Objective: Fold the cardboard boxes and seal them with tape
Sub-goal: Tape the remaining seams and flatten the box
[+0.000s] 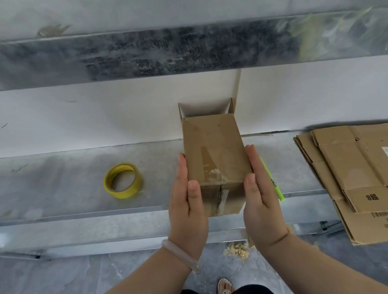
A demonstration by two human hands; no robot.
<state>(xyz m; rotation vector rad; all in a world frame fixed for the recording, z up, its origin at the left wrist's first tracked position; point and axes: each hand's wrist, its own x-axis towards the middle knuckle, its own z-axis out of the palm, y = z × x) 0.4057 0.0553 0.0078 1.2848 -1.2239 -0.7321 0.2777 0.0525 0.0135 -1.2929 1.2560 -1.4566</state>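
Note:
A small brown cardboard box [214, 152] is held above the metal ledge [75, 179], its far end open with flaps sticking out. The near end is closed, with a strip of clear tape over its seam. My left hand [187, 207] presses flat against the box's left side, fingers straight. My right hand [259, 195] presses flat against its right side the same way. A roll of yellow tape [122, 180] lies on the ledge to the left of the box.
A stack of flattened cardboard boxes [365, 179] lies at the right, overhanging the ledge's front edge. A green pen-like tool [273, 182] lies on the ledge behind my right hand. Wood shavings [236, 251] lie on the floor below.

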